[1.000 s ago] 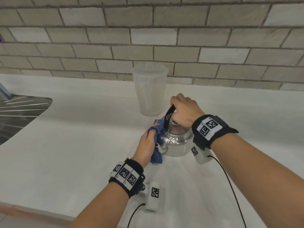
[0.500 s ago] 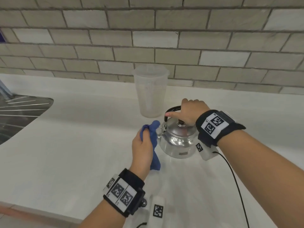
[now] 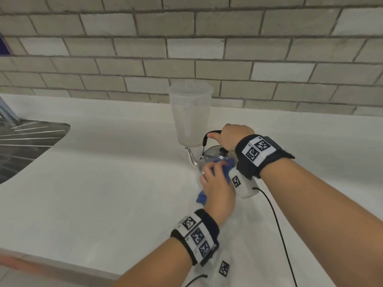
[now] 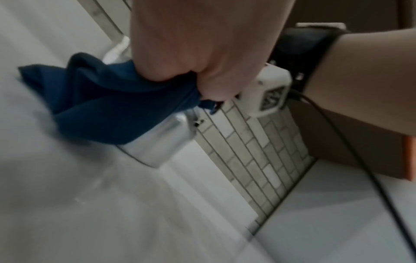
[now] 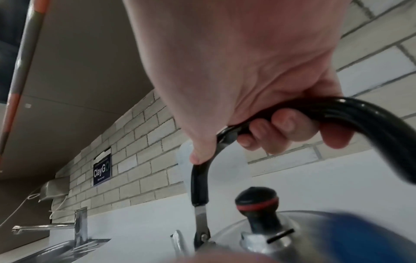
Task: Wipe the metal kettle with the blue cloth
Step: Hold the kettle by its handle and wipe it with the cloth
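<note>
A shiny metal kettle point(image 3: 211, 155) stands on the white counter, spout point(image 3: 190, 156) to the left, black knob point(image 3: 223, 151) on its lid. My right hand point(image 3: 232, 135) grips its black handle point(image 3: 207, 137) from above; the right wrist view shows the fingers point(image 5: 281, 128) curled round the handle point(image 5: 360, 113). My left hand point(image 3: 215, 183) holds the blue cloth point(image 3: 203, 196) bunched against the kettle's near side. In the left wrist view the cloth point(image 4: 108, 106) drapes over the kettle wall point(image 4: 162, 140). Most of the kettle body is hidden behind my left hand.
A tall translucent plastic jug point(image 3: 190, 114) stands just behind the kettle against the grey brick wall. A steel sink drainer point(image 3: 24, 141) lies at the far left, with a tap point(image 5: 76, 226) in the right wrist view. A black cable point(image 3: 277, 224) trails from my right wrist.
My left hand has carried the cloth from the kettle's left side round to its front. The spout, hidden before, now shows. The right hand keeps its grip on the handle.
</note>
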{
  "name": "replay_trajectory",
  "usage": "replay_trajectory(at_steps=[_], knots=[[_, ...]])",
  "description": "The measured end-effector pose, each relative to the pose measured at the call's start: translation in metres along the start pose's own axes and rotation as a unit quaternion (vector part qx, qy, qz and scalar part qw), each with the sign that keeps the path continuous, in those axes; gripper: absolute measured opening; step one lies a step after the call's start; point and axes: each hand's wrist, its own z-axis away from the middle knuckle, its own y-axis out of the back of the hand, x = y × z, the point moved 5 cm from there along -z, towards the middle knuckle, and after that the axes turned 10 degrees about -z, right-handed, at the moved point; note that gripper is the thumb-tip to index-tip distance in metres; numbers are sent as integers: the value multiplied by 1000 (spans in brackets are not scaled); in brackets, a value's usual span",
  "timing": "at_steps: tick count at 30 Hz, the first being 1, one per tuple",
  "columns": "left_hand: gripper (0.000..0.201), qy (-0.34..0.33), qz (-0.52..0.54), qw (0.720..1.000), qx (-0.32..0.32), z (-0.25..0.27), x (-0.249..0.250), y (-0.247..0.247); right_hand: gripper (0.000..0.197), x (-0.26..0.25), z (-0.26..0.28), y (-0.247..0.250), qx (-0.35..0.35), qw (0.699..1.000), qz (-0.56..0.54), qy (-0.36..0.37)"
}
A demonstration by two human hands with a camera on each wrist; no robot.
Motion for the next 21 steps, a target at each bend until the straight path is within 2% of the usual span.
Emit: replay_trajectory(at_steps=[1,3,5,6,7,9,10,11,13,14,15,16,19,21], knots=[[59,-18,-2,999,-33,8,10,-5,67,0,0,0,-10,1000,-2,1],[58,-33,60,993,-94,19,27,-9,67,0,1,1,-32,999,-7,1],[55,-44,170,967,-183,22,32,-16,65,1,2,2,-51,999,-16,5],[47,-43,216,949,-226,22,31,-18,63,2,2,3,-59,998,-26,8],[37,-19,251,935,-251,20,24,-19,62,5,2,3,-65,997,-40,11],[28,78,321,907,-261,14,1,-10,59,10,2,4,-71,994,-77,23],[26,133,377,881,-253,9,-11,-1,57,12,2,5,-70,992,-96,29],[25,186,444,841,-248,5,-22,9,55,14,3,5,-68,991,-113,35],[36,273,594,718,-240,-2,-40,34,53,15,4,5,-65,988,-129,45],[48,307,637,667,-233,-4,-51,43,53,15,5,4,-64,988,-129,50],[58,329,648,646,-234,-4,-61,52,52,14,5,3,-63,989,-125,55],[61,337,635,652,-243,-2,-70,59,52,14,6,3,-61,989,-123,59],[30,335,537,734,-247,3,-93,75,50,15,6,2,-55,988,-129,59],[30,340,499,766,-220,-6,-105,86,49,16,6,2,-51,988,-131,59]])
